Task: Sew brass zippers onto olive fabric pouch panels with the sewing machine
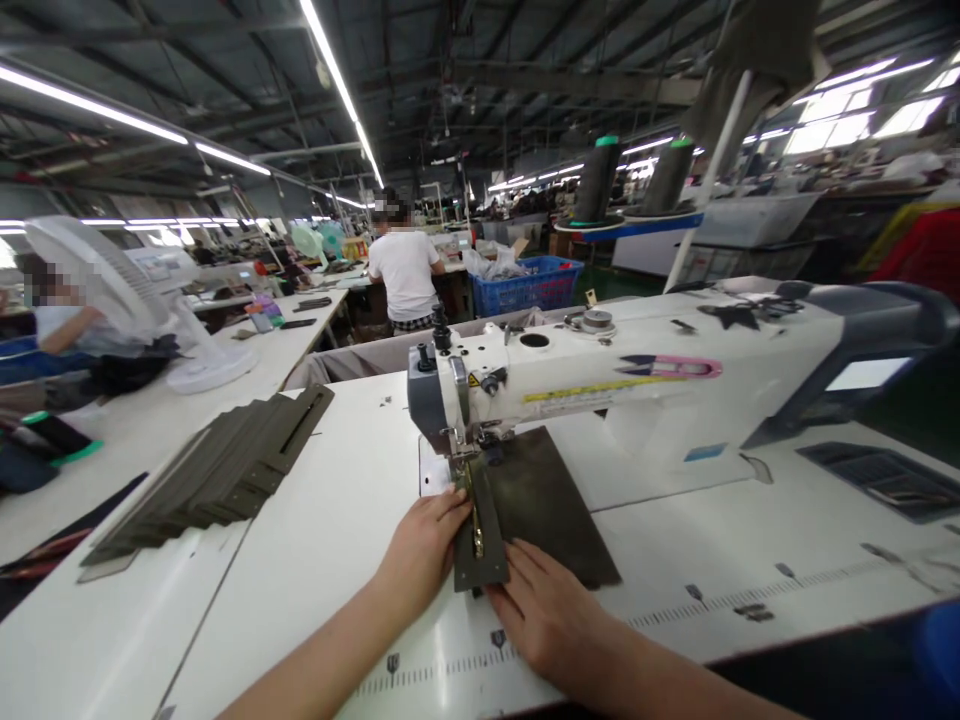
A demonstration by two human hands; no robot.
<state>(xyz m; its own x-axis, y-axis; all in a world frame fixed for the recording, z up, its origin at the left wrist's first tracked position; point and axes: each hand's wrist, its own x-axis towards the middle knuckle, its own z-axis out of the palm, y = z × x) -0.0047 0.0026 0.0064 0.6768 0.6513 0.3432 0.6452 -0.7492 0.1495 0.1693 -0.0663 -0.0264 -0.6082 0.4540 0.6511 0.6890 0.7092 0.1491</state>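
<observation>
A dark olive fabric strip with a brass-coloured zipper in its slot lies under the needle area of a white sewing machine. My left hand is closed along the strip's left edge, fingertips close to the presser foot. At the lower right edge, my right hand holds the strip between thumb and fingers; the thumb is partly hidden. A larger olive panel lies flat beneath and to the right of the strip.
A fanned stack of olive strips lies left of the machine. Pink-handled thread snips rest on the machine arm. A white fan stands at the left, a blue basket behind. A person in a white shirt is ahead.
</observation>
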